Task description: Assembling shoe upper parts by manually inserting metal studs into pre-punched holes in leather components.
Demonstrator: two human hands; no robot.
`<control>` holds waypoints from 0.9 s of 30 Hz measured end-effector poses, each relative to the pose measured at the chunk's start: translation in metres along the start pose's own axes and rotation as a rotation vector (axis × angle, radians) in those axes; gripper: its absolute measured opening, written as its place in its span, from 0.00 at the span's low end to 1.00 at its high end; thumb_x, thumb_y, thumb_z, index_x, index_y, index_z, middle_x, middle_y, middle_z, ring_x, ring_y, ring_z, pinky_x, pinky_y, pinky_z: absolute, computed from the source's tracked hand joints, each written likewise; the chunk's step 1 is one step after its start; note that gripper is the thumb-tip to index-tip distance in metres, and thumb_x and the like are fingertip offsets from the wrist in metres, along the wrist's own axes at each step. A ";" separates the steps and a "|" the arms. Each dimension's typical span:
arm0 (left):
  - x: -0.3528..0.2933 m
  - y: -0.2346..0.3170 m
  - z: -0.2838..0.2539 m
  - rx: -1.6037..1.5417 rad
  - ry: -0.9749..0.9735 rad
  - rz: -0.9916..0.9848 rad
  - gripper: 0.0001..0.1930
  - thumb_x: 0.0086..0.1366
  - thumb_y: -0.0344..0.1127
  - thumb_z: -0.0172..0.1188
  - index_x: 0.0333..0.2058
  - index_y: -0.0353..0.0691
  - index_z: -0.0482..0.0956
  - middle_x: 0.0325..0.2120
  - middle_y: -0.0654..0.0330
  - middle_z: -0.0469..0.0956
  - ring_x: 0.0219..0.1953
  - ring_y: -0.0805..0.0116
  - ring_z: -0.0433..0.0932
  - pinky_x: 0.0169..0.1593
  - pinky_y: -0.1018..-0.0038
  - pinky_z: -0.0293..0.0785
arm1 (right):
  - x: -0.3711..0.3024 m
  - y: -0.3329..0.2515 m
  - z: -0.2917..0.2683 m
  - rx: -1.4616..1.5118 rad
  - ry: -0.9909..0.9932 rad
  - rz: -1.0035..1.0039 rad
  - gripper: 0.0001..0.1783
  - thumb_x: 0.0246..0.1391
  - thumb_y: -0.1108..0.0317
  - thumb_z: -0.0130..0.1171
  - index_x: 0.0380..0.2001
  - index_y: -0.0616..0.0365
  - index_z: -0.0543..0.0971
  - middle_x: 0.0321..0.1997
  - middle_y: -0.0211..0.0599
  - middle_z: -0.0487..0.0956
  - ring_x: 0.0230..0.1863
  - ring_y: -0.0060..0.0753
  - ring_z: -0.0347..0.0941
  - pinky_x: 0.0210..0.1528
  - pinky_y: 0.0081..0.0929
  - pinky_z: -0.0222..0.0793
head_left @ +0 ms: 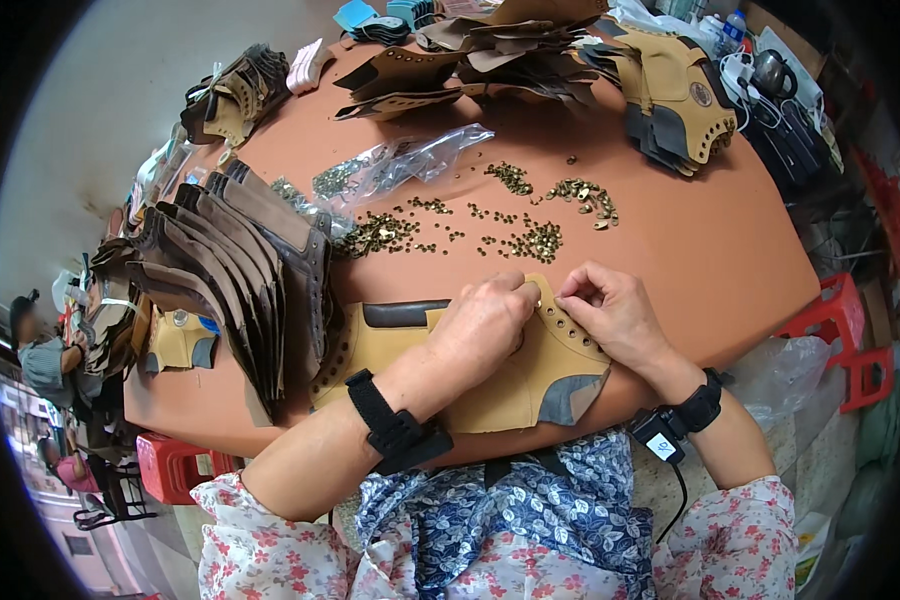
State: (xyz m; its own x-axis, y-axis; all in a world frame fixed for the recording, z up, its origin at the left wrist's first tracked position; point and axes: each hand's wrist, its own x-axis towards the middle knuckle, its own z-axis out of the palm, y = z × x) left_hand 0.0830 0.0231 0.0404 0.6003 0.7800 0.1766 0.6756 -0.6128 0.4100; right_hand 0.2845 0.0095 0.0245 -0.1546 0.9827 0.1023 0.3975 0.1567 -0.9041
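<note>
A tan leather shoe upper [490, 400] with a dark padded collar and grey corner patches lies flat at the table's near edge. Dark eyelet holes run along both its slanted sides. My left hand [480, 330] is closed on its top edge, fingertips near the upper end of the right row. At that same row, the thumb and fingers of my right hand [615, 315] are pinched together; whatever is between them is too small to make out. Beyond my hands, small brass eyelets [535, 242] lie in loose piles, with more eyelets [380, 235] farther left.
Brown uppers [235, 270] stand stacked to my left. More piled uppers [500, 60] lie at the back, and tan ones [670, 95] at the back right. A clear plastic bag [410, 165] rests behind the eyelets. Red stools [832, 325] flank the table [690, 250]. Two people are at far left.
</note>
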 end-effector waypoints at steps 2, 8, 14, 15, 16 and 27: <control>0.001 -0.001 0.001 -0.002 -0.011 -0.010 0.05 0.58 0.27 0.60 0.35 0.35 0.78 0.30 0.50 0.77 0.34 0.45 0.79 0.38 0.56 0.76 | 0.000 0.000 0.000 0.002 -0.001 0.001 0.04 0.52 0.75 0.63 0.30 0.64 0.78 0.27 0.35 0.81 0.29 0.22 0.78 0.34 0.23 0.75; 0.004 0.000 -0.003 -0.003 -0.057 -0.040 0.06 0.59 0.29 0.60 0.35 0.35 0.78 0.31 0.50 0.77 0.35 0.45 0.79 0.41 0.55 0.76 | 0.000 0.000 0.000 -0.006 0.006 -0.008 0.04 0.52 0.75 0.63 0.30 0.64 0.78 0.26 0.35 0.81 0.29 0.22 0.77 0.33 0.23 0.74; 0.009 0.000 -0.012 0.001 -0.088 -0.045 0.06 0.59 0.29 0.60 0.35 0.35 0.78 0.32 0.49 0.78 0.36 0.45 0.79 0.41 0.55 0.76 | -0.001 0.001 0.000 0.013 0.007 -0.016 0.04 0.53 0.75 0.63 0.30 0.64 0.78 0.26 0.34 0.81 0.28 0.21 0.77 0.33 0.23 0.74; 0.012 -0.002 -0.011 0.003 -0.092 -0.040 0.06 0.59 0.29 0.60 0.35 0.35 0.78 0.32 0.49 0.78 0.36 0.45 0.79 0.41 0.56 0.76 | -0.001 0.001 0.000 0.017 0.005 -0.014 0.03 0.53 0.76 0.62 0.30 0.64 0.78 0.26 0.34 0.81 0.28 0.21 0.77 0.33 0.23 0.74; 0.013 -0.003 -0.010 0.006 -0.097 -0.035 0.06 0.59 0.29 0.60 0.35 0.35 0.78 0.32 0.50 0.78 0.36 0.46 0.80 0.41 0.56 0.76 | -0.001 0.001 0.000 0.022 0.005 -0.014 0.03 0.53 0.76 0.62 0.30 0.64 0.78 0.26 0.34 0.81 0.29 0.21 0.77 0.33 0.23 0.74; 0.017 -0.007 -0.001 0.056 -0.105 -0.034 0.07 0.60 0.30 0.60 0.36 0.36 0.80 0.32 0.51 0.78 0.37 0.48 0.80 0.42 0.58 0.77 | -0.001 0.002 0.000 0.001 0.011 -0.021 0.03 0.53 0.76 0.62 0.30 0.63 0.78 0.25 0.34 0.81 0.28 0.20 0.77 0.34 0.22 0.75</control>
State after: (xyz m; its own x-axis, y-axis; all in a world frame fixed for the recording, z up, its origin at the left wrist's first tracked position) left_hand 0.0882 0.0411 0.0416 0.6160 0.7848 0.0680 0.7175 -0.5946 0.3628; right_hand 0.2853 0.0085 0.0221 -0.1533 0.9802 0.1256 0.3932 0.1771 -0.9023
